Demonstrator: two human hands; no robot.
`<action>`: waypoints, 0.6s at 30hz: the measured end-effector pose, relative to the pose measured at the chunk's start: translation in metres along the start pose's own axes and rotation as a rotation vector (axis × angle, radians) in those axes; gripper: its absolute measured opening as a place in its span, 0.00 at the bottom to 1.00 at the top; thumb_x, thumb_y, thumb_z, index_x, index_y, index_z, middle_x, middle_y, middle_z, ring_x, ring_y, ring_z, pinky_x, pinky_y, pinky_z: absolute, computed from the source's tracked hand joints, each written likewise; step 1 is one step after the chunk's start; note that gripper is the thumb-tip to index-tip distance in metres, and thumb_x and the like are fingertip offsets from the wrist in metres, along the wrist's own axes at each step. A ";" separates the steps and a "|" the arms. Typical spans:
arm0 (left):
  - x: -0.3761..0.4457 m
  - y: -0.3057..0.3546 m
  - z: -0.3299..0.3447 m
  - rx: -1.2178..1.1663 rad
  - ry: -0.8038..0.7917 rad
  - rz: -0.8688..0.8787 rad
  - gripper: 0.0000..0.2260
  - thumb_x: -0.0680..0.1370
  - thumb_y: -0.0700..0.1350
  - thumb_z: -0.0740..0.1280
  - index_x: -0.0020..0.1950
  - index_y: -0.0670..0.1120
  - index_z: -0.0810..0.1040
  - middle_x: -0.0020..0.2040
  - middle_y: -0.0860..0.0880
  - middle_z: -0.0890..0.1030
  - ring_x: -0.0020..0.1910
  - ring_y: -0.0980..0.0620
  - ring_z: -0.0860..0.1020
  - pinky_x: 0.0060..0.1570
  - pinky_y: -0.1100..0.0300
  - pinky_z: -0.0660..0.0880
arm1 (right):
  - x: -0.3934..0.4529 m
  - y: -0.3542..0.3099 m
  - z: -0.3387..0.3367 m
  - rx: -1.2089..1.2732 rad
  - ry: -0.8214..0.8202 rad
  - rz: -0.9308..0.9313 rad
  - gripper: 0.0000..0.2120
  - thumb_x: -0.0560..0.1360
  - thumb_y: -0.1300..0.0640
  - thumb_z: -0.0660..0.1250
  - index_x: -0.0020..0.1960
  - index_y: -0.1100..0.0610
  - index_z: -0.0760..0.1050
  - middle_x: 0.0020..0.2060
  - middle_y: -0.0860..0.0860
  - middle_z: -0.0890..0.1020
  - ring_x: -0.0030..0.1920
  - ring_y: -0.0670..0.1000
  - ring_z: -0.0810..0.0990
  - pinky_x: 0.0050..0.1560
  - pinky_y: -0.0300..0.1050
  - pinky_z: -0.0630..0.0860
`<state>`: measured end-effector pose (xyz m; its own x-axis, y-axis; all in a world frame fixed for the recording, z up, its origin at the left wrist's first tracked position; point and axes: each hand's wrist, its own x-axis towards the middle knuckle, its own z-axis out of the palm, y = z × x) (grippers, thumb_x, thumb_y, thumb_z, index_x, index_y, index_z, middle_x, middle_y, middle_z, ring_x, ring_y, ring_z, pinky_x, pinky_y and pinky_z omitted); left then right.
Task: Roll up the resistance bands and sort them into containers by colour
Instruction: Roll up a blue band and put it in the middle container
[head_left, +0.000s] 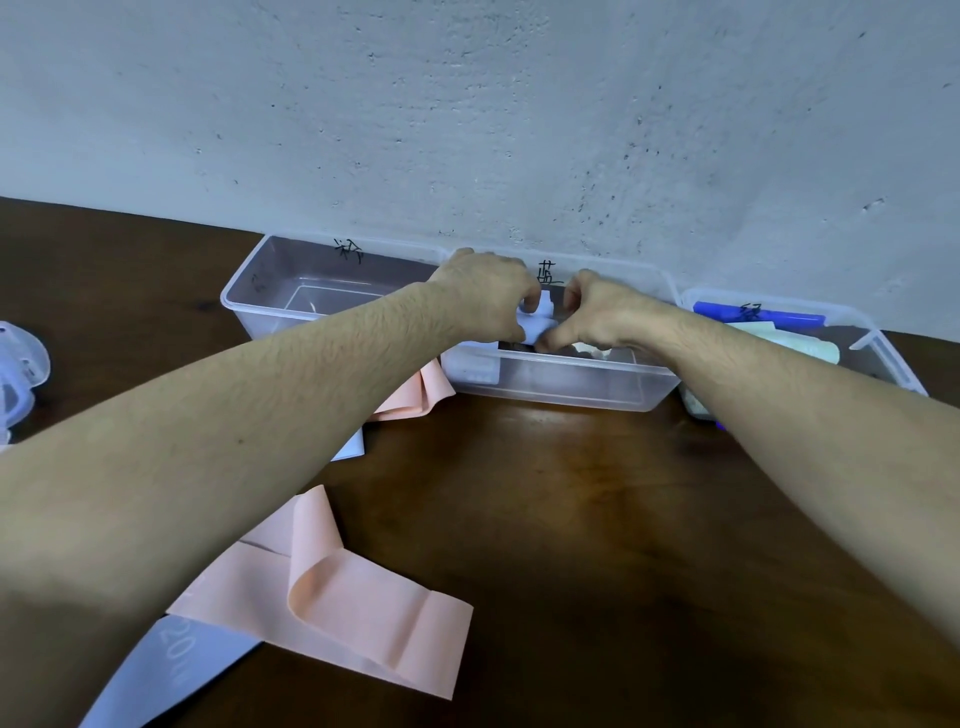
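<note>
1. two hands meet over the middle container (566, 384): the left hand (483, 296) and the right hand (597, 317) both have their fingers curled round a small pale blue band (537, 317), pinching it between them.
2. the blue band sits bunched in the gap between the two hands, above the middle container's near wall and about level with its rim; whether it is fully rolled cannot be told, since the fingers cover most of it.
3. the middle container is clear plastic with a handwritten mark on its far wall (the mark shows just above the hands).
4. to its left stands a second clear container (270, 312), also marked by hand on the far wall.
5. to its right a third clear container (893, 358) holds a dark blue roll (758, 314) and pale greenish material (789, 338).
6. all three containers stand in a row against the grey wall (467, 104) on a dark wooden table (597, 519).
7. a pink band (415, 389) lies folded just in front of the gap between the left and middle containers, partly under the left forearm.
8. nearer the camera a second pink band (332, 597) lies loose with a fold standing up, overlapping a flat pale blue band (171, 670) at the lower left.
9. a clear plastic object (21, 374) sits at the left edge.
</note>
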<state>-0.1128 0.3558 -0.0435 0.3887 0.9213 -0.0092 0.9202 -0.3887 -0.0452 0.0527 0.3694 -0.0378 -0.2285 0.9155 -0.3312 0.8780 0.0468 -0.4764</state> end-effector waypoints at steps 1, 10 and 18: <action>0.000 0.001 0.000 0.001 0.002 0.000 0.16 0.77 0.55 0.68 0.63 0.53 0.77 0.59 0.52 0.76 0.56 0.49 0.75 0.52 0.54 0.63 | -0.001 0.000 -0.001 -0.001 -0.001 0.000 0.25 0.65 0.52 0.80 0.55 0.54 0.69 0.38 0.50 0.76 0.35 0.49 0.71 0.32 0.43 0.67; -0.007 0.004 -0.008 0.009 -0.023 -0.011 0.15 0.77 0.57 0.67 0.62 0.54 0.76 0.55 0.55 0.76 0.57 0.49 0.75 0.54 0.54 0.64 | -0.014 0.002 -0.009 0.064 0.060 -0.038 0.18 0.70 0.53 0.78 0.44 0.52 0.68 0.33 0.49 0.74 0.29 0.48 0.68 0.28 0.41 0.65; -0.036 0.011 -0.038 -0.129 0.129 -0.125 0.12 0.80 0.56 0.60 0.59 0.56 0.79 0.55 0.54 0.78 0.57 0.50 0.75 0.53 0.55 0.70 | -0.054 -0.012 -0.023 0.160 0.202 -0.261 0.04 0.74 0.53 0.72 0.43 0.51 0.77 0.35 0.46 0.79 0.34 0.44 0.74 0.34 0.39 0.69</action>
<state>-0.1153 0.3182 -0.0057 0.2663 0.9569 0.1162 0.9566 -0.2772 0.0903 0.0641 0.3290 0.0043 -0.3342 0.9422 -0.0220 0.7208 0.2405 -0.6501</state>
